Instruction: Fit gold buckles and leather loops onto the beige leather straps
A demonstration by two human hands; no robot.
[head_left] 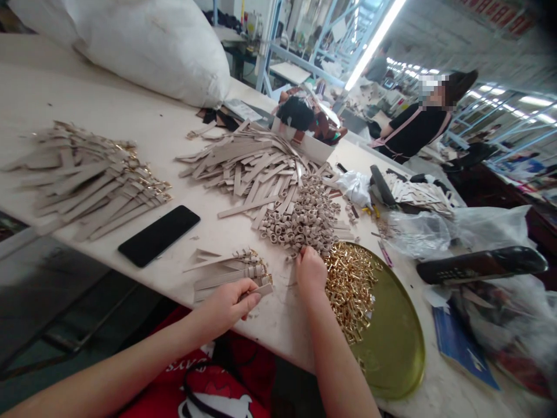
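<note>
My left hand (235,305) is closed on a beige strap (264,289), whose end sticks out past the thumb. Just beyond it lies a small bunch of similar straps (230,273) with gold buckles at their ends. My right hand (311,270) is closed at the near edge of a heap of small beige strap loops (300,220). Its fingertips touch the heap, and what they pinch is hidden. Close on its right, a pile of gold buckle parts (350,284) lies on a round gold-green tray (400,342).
Loose straps (248,162) are heaped behind the loops. A black phone (159,235) and more buckled straps (104,180) lie at left. A big white sack (156,46) stands behind. Plastic bags (491,226) and a black roll (483,264) are at right. A person (413,125) stands beyond.
</note>
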